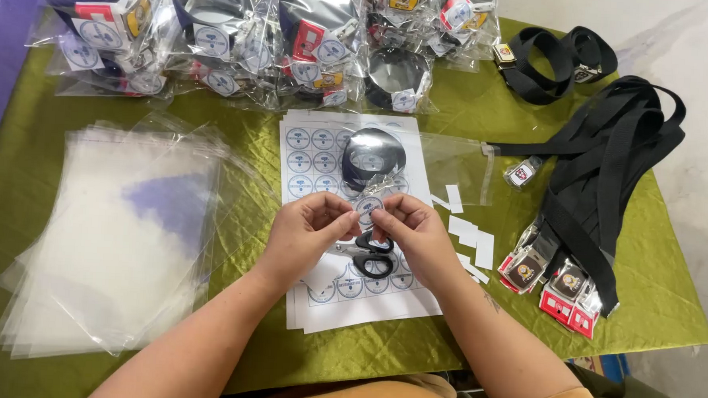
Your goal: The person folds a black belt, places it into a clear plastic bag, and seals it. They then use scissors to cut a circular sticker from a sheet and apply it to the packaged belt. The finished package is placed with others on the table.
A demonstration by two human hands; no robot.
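Now we pinch a small round white sticker [367,208] between the fingertips of our left hand [309,233] and our right hand [414,237], both closed on it above the white sheet of round printed stickers [342,290]. Just beneath our hands a pair of black-handled scissors [370,255] lies on that sheet, partly hidden by our fingers. Beyond our fingertips a coiled black webbing belt in a clear plastic bag [376,156] rests across the sheet's upper half, the bag's flap reaching right. Small white paper backing strips [472,232] lie scattered beside our right hand.

To the left, a fanned stack of glossy clear plastic bags [113,244] covers the crinkled, shiny olive-green tablecloth [411,345]. Along the far edge sits a heap of bagged belts with round stickers [241,43], the plastic catching glare. To the right, loose black webbing belts [610,170] loop and trail, ending in rectangular metal buckles with red tags [545,279] near the table's edge.
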